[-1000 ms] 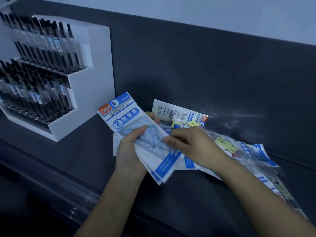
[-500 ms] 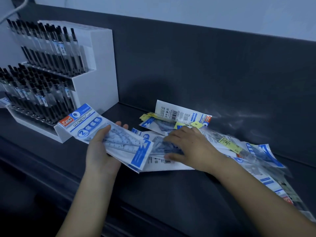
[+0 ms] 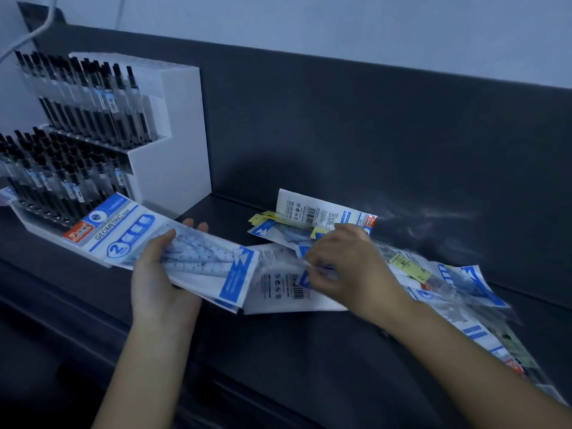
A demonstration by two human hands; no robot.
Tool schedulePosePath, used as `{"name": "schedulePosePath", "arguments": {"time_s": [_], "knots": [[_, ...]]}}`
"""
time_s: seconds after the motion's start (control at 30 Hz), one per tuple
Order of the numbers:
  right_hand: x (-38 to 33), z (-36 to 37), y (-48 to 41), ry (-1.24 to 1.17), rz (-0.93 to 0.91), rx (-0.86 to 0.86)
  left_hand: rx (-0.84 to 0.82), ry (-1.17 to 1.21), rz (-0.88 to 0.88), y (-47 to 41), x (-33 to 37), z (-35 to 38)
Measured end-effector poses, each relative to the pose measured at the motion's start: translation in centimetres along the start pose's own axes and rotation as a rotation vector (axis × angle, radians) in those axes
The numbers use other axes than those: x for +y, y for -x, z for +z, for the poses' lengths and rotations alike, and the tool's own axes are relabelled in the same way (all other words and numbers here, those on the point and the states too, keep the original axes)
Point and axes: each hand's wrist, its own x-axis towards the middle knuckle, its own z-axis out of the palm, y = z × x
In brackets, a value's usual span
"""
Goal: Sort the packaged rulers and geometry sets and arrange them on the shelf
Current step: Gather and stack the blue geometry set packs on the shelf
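Observation:
My left hand (image 3: 161,280) holds a stack of blue-and-white geometry set packs (image 3: 198,258) from below, thumb on top, the "GEOMETRIC" header pointing left. My right hand (image 3: 346,267) pinches the clear edge of another pack (image 3: 278,283) lying face down just right of the stack. A loose pile of packaged rulers and geometry sets (image 3: 448,280) spreads over the dark shelf (image 3: 294,351) to the right, partly hidden under my right forearm. One white pack (image 3: 312,209) leans against the back wall.
A white stepped display stand (image 3: 176,144) filled with black pens stands at the left of the shelf, close to the held stack's header. The dark back panel (image 3: 371,134) rises behind the pile. The shelf's front edge runs below my forearms.
My left hand has carried the stack leftward toward the pen stand and tilted it flatter. My right hand moved from resting on the pile to pinching a face-down pack.

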Motion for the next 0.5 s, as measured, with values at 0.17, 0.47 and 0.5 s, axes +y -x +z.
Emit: {"name": "schedulePosePath", "arguments": {"time_s": [0.17, 0.47, 0.5], "knots": [[0.5, -3.2, -0.9, -0.736, 0.638, 0.404, -0.011, -0.06, -0.004, 0.1, -0.8, 0.7], [-5.9, -1.3, -2.3, -0.532, 0.186, -0.139, -0.2, 0.022, -0.288, 3.3, -6.7, 3.8], [-5.5, -2.0, -2.2, -0.7, 0.252, -0.19, -0.208, 0.057, -0.326, 3.1, -6.7, 3.5]]}}
